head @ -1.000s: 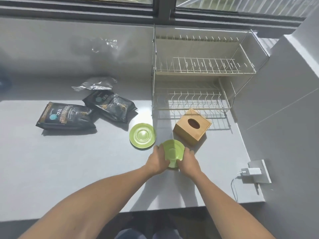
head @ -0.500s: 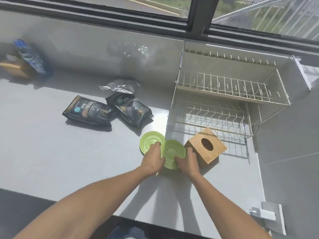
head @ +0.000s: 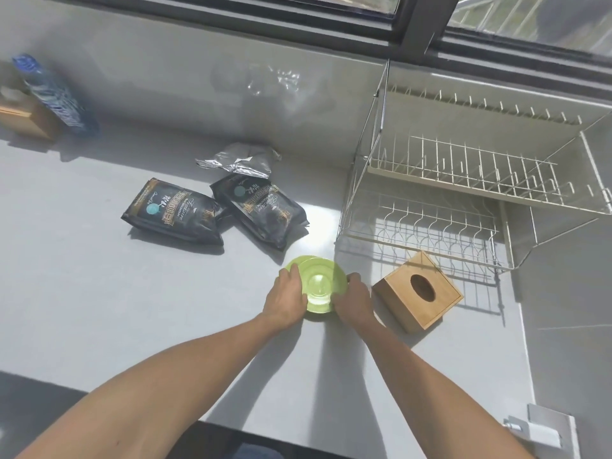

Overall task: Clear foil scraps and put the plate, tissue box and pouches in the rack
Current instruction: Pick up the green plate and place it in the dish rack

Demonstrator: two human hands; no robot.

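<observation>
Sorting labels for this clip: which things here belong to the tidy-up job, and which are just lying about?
Job:
green plate
tissue box
two black pouches
foil scrap
wire rack

Lying about:
blue packet
second wooden box
wall charger

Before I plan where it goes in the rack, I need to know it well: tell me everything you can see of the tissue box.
The tissue box is a light wooden cube with an oval opening on top; no tissue shows. It sits turned at an angle on the grey counter, in front of the wire rack and just right of the right hand. Nothing seems to touch it.
</observation>
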